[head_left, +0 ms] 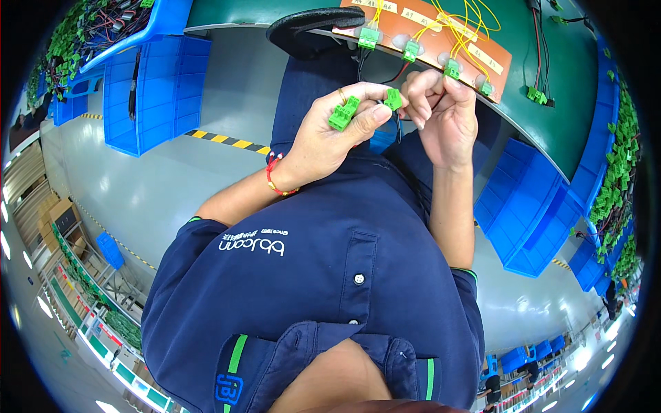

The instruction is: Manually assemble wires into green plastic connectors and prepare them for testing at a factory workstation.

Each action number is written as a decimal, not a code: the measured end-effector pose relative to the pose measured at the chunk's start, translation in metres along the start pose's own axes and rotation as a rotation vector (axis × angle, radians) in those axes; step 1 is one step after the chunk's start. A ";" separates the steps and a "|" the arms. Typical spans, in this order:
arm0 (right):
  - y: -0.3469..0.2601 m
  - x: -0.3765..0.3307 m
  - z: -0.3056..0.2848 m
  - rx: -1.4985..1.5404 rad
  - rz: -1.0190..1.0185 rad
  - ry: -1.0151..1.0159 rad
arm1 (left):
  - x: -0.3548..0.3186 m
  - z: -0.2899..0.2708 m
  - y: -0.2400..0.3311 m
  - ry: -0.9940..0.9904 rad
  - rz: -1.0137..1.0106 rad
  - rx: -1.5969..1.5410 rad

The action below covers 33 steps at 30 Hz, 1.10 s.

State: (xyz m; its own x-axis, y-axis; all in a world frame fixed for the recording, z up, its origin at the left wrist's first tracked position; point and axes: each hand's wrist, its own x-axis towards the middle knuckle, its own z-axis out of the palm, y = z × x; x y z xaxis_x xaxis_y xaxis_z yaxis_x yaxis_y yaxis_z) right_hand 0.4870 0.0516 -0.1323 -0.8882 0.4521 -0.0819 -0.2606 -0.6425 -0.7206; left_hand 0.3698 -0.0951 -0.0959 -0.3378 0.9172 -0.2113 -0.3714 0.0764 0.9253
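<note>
My left hand (330,134), with a red cord bracelet on its wrist, is closed on a pair of green terminal connectors (343,113) against the palm. Its thumb and fingertips also pinch a smaller green connector (392,100). My right hand (444,113) meets it from the right, its fingertips on that small connector and on the dark wires (398,129) hanging below it. Both hands are raised in front of my chest, just short of the edge of the green table (551,103).
An orange board (441,48) on the table carries several green connectors and yellow wires. Blue bins (155,89) stand at the left, and more blue bins (530,213) at the right hold green connectors. A black oval pad (310,24) lies at the table edge.
</note>
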 end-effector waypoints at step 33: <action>-0.024 -0.049 -0.010 -0.347 -0.089 0.510 | 0.003 -0.031 -0.029 -0.004 -0.033 0.662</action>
State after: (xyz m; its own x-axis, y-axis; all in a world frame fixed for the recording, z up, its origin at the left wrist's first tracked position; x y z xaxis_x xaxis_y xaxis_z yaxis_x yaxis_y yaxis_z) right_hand 0.5408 0.0508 -0.1181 -0.5543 0.7879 -0.2682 -0.1112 -0.3895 -0.9143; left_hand 0.3527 -0.1066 -0.1331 -0.3313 0.9118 -0.2426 0.2288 0.3271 0.9168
